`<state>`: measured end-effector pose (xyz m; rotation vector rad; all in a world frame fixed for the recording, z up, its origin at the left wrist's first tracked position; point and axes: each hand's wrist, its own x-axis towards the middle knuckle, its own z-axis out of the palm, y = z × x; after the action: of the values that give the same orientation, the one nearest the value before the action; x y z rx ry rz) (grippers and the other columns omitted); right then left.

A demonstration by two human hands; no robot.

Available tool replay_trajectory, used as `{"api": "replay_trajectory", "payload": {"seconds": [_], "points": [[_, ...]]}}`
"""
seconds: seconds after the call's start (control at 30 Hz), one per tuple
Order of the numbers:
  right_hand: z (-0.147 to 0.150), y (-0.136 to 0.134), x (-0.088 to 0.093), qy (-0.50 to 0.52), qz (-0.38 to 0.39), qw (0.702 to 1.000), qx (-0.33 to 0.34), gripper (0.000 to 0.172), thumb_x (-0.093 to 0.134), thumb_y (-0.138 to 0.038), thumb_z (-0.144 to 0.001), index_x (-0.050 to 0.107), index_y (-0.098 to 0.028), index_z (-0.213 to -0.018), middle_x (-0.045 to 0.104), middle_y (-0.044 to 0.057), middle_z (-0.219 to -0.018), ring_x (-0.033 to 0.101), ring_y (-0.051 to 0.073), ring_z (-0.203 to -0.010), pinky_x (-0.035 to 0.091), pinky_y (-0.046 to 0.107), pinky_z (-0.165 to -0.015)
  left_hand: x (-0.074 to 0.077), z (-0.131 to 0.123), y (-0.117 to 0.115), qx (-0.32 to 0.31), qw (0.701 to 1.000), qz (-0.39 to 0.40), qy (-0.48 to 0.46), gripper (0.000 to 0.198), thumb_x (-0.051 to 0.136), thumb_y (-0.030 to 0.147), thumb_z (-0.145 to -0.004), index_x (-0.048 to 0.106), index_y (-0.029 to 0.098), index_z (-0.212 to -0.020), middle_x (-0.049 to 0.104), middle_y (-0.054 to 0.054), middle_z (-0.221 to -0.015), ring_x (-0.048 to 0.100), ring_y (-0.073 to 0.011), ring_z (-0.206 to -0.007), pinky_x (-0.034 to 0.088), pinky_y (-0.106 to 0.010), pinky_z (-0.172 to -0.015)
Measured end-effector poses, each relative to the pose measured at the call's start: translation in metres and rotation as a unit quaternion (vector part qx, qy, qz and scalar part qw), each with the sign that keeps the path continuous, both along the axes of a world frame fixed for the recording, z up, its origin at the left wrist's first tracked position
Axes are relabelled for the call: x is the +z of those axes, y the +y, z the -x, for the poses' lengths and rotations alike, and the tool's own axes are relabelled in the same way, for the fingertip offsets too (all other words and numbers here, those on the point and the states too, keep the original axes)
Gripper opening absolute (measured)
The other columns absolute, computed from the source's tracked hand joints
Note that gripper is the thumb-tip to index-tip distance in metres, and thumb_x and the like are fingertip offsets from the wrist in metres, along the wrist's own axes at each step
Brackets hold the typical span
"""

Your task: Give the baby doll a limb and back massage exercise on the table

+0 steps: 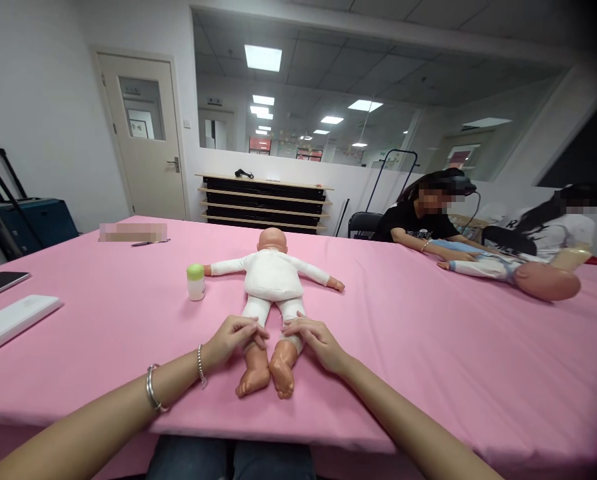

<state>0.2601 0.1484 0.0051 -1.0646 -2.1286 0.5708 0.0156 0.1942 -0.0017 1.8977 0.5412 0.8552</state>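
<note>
A baby doll (274, 273) with a white cloth body and tan plastic head, hands and feet lies stretched out on the pink-covered table, arms spread and feet toward me. My left hand (236, 337) is closed over the doll's leg on the left, fingers curled across the lower part of the white cloth. On the other leg, at about the same height, my right hand (319, 339) is closed with its fingers bent over the cloth. Next to the doll's outstretched left-side hand stands a small bottle (196, 283) with a green cap.
Pink cloth (428, 373) covers the table. A white box-like object (18, 321) and a dark phone-like slab (1, 285) lie at the left; a pen (151, 243) is farther back. At the right, a co-worker (418, 213) handles another doll (548, 280); another person sits beyond.
</note>
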Motion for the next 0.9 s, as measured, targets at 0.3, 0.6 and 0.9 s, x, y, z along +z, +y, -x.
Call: {"api": "replay_trajectory", "payload": {"seconds": [0.3, 0.6, 0.9], "points": [[0.014, 0.059, -0.003, -0.037, -0.105, 0.994, -0.009, 0.034, 0.038, -0.035, -0.092, 0.068, -0.019, -0.095, 0.054, 0.004, -0.112, 0.044, 0.019, -0.110, 0.033, 0.038, -0.101, -0.006, -0.005, 0.039, 0.139, 0.982, -0.076, 0.105, 0.040, 0.045, 0.038, -0.084, 0.059, 0.019, -0.117, 0.042, -0.007, -0.136, 0.033, -0.0221, -0.130, 0.023, -0.040, -0.111], [0.013, 0.052, -0.002, -0.006, -0.070, 0.997, 0.014, 0.035, 0.036, -0.035, -0.094, 0.067, -0.020, -0.094, 0.058, 0.004, -0.103, 0.046, 0.018, -0.106, 0.034, 0.036, -0.098, 0.006, 0.000, 0.010, -0.043, 0.999, 0.021, 0.021, 0.043, 0.043, 0.043, -0.087, 0.067, 0.016, -0.063, 0.067, -0.006, -0.070, 0.062, -0.0210, -0.092, 0.021, -0.042, -0.111], [0.014, 0.059, -0.009, -0.013, -0.098, 0.995, 0.022, 0.034, 0.037, -0.034, -0.093, 0.066, -0.018, -0.087, 0.060, 0.004, -0.095, 0.050, 0.018, -0.098, 0.036, 0.036, -0.094, -0.005, -0.027, 0.031, 0.139, 0.985, -0.080, 0.057, 0.036, 0.048, 0.029, -0.082, 0.061, 0.018, -0.113, 0.045, -0.007, -0.135, 0.032, -0.0242, -0.130, 0.020, -0.047, -0.111]]}}
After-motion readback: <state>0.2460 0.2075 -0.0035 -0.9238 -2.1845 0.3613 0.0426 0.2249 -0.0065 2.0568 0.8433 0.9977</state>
